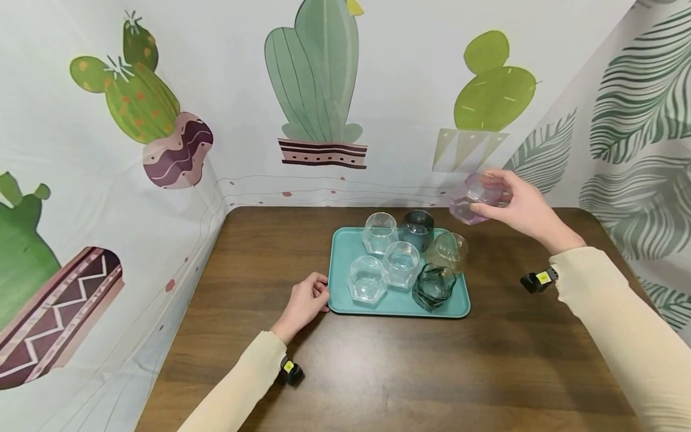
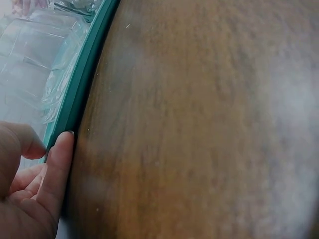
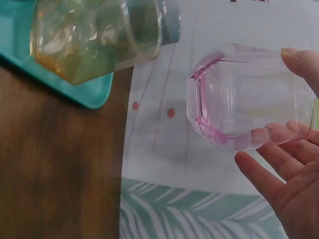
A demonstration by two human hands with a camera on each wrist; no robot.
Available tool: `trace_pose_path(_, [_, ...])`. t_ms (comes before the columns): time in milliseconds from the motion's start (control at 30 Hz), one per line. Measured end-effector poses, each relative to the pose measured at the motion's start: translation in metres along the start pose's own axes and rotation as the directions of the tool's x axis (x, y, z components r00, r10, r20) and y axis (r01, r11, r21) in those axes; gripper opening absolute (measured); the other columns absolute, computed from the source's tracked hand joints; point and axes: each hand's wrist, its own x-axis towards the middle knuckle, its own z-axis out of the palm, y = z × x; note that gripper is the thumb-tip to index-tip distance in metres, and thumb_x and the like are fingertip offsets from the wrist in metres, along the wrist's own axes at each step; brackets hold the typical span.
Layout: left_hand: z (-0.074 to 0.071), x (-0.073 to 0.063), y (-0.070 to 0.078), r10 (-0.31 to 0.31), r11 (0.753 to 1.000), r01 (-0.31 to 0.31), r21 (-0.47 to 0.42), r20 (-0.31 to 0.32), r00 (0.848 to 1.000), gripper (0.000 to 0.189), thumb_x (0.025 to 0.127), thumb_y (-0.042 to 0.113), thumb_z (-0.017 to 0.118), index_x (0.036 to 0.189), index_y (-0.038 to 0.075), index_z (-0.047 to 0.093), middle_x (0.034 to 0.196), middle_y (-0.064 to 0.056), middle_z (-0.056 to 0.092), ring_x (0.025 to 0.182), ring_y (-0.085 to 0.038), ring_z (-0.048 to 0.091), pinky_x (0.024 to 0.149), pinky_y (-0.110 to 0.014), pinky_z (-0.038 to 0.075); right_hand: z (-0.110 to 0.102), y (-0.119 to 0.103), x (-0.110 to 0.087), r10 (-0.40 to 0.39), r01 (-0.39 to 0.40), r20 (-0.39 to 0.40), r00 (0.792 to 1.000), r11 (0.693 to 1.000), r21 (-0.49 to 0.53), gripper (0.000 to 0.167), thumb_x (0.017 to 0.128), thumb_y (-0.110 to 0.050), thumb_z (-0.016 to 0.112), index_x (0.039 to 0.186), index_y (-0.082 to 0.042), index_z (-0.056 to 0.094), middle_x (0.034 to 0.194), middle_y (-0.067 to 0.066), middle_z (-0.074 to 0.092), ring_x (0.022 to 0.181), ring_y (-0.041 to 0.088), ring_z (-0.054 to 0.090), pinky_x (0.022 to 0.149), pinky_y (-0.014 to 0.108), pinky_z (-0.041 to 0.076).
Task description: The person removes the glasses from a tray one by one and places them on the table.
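My right hand [image 1: 520, 204] holds a pink-tinted clear glass [image 1: 466, 207] up above the tray's back right corner. In the right wrist view, thumb and fingers wrap around this faceted glass [image 3: 219, 99], which is tilted sideways to that camera. My left hand [image 1: 305, 300] is at the left front corner of a teal tray [image 1: 339, 252]. The left wrist view shows its thumb and finger pinching the tray's rim [image 2: 75, 99]. On the tray stand several glasses: clear ones [image 1: 368, 281], a dark grey-blue one [image 1: 418, 231], an amber one [image 1: 450, 249] and a dark green one [image 1: 433, 287].
The tray lies on a brown wooden table [image 1: 259, 252]. Behind it hangs a white cloth [image 1: 399, 108] printed with cacti and leaves. The glasses stand close together, and the amber one is near the tray's right edge.
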Motion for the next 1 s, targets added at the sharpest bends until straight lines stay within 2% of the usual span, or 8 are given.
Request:
trace_pose_path(33, [0.0,0.0,0.001,-0.002,1.0,0.002,0.0,-0.001,1.0,0.024,0.092,-0.001,0.057,0.115,-0.002,0.063,0.089,-0.009,0.061,0.063,-0.014,0.063,0.057,-0.026,0.064,0.0,0.003,0.0,0.006,-0.006,0.0,1.0,1.0,0.0,0.082,0.089,-0.037,0.083,0.153,-0.007,0.043,0.149,0.022,0.053,0.133,0.043,0.054,0.084,0.01,0.044])
trace_pose_path(100, [0.0,0.0,0.002,-0.005,1.0,0.005,0.0,-0.003,1.0,0.025,0.092,-0.001,0.057,0.115,-0.002,0.063,0.089,-0.009,0.061,0.064,-0.014,0.063,0.057,-0.026,0.064,0.001,0.008,-0.001,0.022,-0.022,0.002,1.0,1.0,-0.006,0.083,0.089,-0.038,0.082,0.154,-0.007,0.042,0.149,0.023,0.053,0.133,0.044,0.053,0.094,0.026,0.051])
trace_pose_path(200, [0.0,0.0,0.002,-0.009,1.0,0.008,-0.002,-0.006,1.0,0.025,0.091,-0.002,0.056,0.115,-0.002,0.063,0.089,-0.009,0.061,0.065,-0.014,0.063,0.057,-0.026,0.064,0.003,0.015,-0.001,0.037,-0.037,-0.007,0.999,0.999,-0.02,0.083,0.089,-0.04,0.082,0.154,-0.007,0.042,0.147,0.025,0.053,0.132,0.044,0.053,0.1,0.055,0.048])
trace_pose_path(233, [0.001,0.0,0.002,-0.009,1.0,0.009,-0.001,-0.006,1.0,0.025,0.091,-0.002,0.056,0.115,-0.002,0.063,0.089,-0.009,0.061,0.065,-0.013,0.063,0.057,-0.026,0.064,0.003,0.018,-0.001,0.038,-0.038,-0.011,0.999,0.999,-0.02,0.083,0.089,-0.04,0.082,0.154,-0.007,0.042,0.147,0.025,0.053,0.132,0.044,0.053,0.102,0.061,0.046])
trace_pose_path(533, [0.0,0.001,0.001,-0.01,1.0,0.01,-0.007,-0.003,1.0,0.025,0.091,-0.002,0.056,0.115,-0.002,0.063,0.088,-0.008,0.061,0.065,-0.014,0.063,0.058,-0.026,0.064,0.006,0.04,-0.003,0.068,-0.068,0.006,0.998,0.997,-0.024,0.086,0.09,-0.045,0.08,0.153,-0.002,0.04,0.15,0.028,0.05,0.137,0.048,0.047,0.106,0.069,0.043])
trace_pose_path(1000, [0.001,0.002,-0.003,0.005,1.0,-0.005,-0.011,-0.008,1.0,0.024,0.091,-0.002,0.057,0.114,-0.001,0.064,0.088,-0.008,0.062,0.063,-0.014,0.063,0.056,-0.026,0.063,0.02,0.076,-0.002,0.129,-0.129,-0.013,0.992,0.991,-0.02,0.094,0.093,-0.049,0.075,0.158,0.002,0.031,0.153,0.033,0.043,0.134,0.051,0.045,0.103,0.071,0.043])
